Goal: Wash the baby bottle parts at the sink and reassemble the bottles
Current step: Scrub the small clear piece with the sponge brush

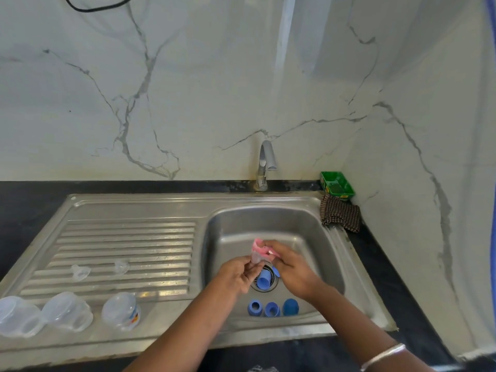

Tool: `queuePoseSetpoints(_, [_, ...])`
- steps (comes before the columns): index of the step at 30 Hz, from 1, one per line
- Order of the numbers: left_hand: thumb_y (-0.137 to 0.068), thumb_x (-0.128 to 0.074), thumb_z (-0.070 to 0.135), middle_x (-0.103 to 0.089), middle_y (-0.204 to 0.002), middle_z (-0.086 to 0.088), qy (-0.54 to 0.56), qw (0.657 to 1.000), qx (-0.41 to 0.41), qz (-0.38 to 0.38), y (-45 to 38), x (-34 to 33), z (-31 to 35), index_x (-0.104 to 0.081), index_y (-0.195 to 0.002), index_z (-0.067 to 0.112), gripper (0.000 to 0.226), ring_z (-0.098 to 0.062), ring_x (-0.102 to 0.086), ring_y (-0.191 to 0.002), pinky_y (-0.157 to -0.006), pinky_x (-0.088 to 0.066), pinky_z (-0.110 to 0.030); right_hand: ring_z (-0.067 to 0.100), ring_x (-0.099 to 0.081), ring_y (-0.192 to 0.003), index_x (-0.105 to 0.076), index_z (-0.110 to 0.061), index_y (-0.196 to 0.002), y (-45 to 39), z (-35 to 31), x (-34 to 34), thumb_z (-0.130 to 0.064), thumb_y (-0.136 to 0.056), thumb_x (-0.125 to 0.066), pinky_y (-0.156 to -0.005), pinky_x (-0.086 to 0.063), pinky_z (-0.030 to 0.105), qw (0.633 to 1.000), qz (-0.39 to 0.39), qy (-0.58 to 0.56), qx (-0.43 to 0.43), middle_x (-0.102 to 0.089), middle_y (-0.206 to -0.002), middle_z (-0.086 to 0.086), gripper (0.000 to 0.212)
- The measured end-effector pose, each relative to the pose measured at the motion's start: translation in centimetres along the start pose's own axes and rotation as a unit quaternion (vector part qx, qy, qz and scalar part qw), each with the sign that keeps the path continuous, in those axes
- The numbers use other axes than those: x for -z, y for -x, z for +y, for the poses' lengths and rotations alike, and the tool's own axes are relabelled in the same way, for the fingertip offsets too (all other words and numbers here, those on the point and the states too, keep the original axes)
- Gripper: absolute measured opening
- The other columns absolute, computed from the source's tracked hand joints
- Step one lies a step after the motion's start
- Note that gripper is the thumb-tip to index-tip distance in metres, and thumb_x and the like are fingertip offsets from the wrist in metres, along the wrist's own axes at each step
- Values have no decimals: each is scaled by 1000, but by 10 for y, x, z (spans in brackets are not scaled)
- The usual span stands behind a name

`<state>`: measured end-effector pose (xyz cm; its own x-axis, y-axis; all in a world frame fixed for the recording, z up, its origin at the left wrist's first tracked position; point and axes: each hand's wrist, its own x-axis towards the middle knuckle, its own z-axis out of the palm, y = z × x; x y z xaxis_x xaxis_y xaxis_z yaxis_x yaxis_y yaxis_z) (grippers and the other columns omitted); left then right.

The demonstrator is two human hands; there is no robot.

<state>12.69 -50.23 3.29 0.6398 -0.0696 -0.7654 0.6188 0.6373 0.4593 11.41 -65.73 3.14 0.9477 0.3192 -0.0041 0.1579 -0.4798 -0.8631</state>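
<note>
Over the stainless steel sink basin [308, 226], the left hand [236, 275] pinches a small clear silicone teat [255, 257] in its fingers while the right hand [292, 267] grips a pink scrubbing sponge [259, 247] against it. Blue plastic bottle collars [271, 308] lie at the basin's near edge. Three clear plastic bottle bodies [67, 311] lie along the near edge of the ribbed drainboard [150, 237].
</note>
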Motion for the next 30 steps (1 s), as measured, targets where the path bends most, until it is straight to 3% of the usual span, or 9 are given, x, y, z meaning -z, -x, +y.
queuePoseSetpoints(2, [-93, -58, -9, -66, -77, -25, 18, 1000, 9, 1, 1, 0, 3, -60, -84, -15, 11, -30, -66, -71, -93, -55, -37, -5, -53, -125, -62, -42, -126, 4, 3, -3, -8, -102, -47, -106, -42, 17, 999, -7, -43, -14, -60, -133, -20, 44])
queuePoseSetpoints(5, [-92, -59, -9, -68, -62, -22, 10, 1000, 10, 4, -1, 2, -1, -61, -82, -14, 11, -26, -69, -50, -65, -60, -32, -2, -54, -126, -62, -28, -131, 9, 9, -6, -9, -103, -50, -108, -43, 22, 998, 6, -55, -30, -60, -135, -15, 36])
queuePoseSetpoints(9, [-95, -58, -6, -67, -59, -24, -5, 1000, 18, 12, -7, 10, -1, -60, -83, -15, 16, -27, -68, -45, -55, -57, -31, 2, -52, -130, -62, -25, -130, 9, 13, 1, -5, -102, -48, -113, -40, 27, 994, -3, -94, -51, -59, -138, -14, 37])
queuePoseSetpoints(14, [-93, -62, -1, -71, -66, -16, -100, 995, -20, 7, -6, 7, -7, -65, -80, -6, 14, -24, -70, -60, -59, -59, -27, 4, -54, -129, -61, -26, -131, -8, 5, 8, -1, -102, -45, -114, -39, 33, 996, -8, -78, -42, -64, -133, -11, 42])
queuePoseSetpoints(19, [-93, -63, -2, -70, -66, -17, -74, 997, -12, 3, -5, 4, -1, -64, -86, -8, 10, -22, -69, -57, -62, -59, -28, 8, -58, -117, -58, -38, -135, -5, 14, -1, -21, -103, -51, -104, -47, 38, 998, -10, 65, -13, -63, -125, -4, 37])
queuePoseSetpoints(23, [-96, -60, -1, -68, -79, -21, -39, 999, 11, 0, -3, 4, -3, -62, -89, -11, 12, -29, -67, -75, -85, -57, -39, 9, -57, -118, -56, -34, -135, 5, 21, -2, -16, -103, -50, -103, -47, 40, 997, 31, 66, -11, -62, -127, -3, 37])
queuePoseSetpoints(26, [-94, -62, 0, -69, -79, -22, -25, 1000, 12, 2, -4, 4, 0, -63, -89, -10, 12, -28, -68, -73, -74, -62, -36, 9, -55, -122, -56, -31, -139, 6, 19, 0, -16, -103, -51, -107, -45, 35, 997, 30, 75, -18, -61, -130, -2, 39])
queuePoseSetpoints(30, [-94, -61, -2, -68, -60, -17, 3, 1000, 8, -5, -8, 2, 3, -63, -84, -9, 13, -24, -69, -59, -60, -59, -31, 9, -59, -115, -57, -29, -137, 10, 12, -7, -18, -100, -57, -102, -47, 32, 995, 46, 86, -12, -63, -126, -1, 39])
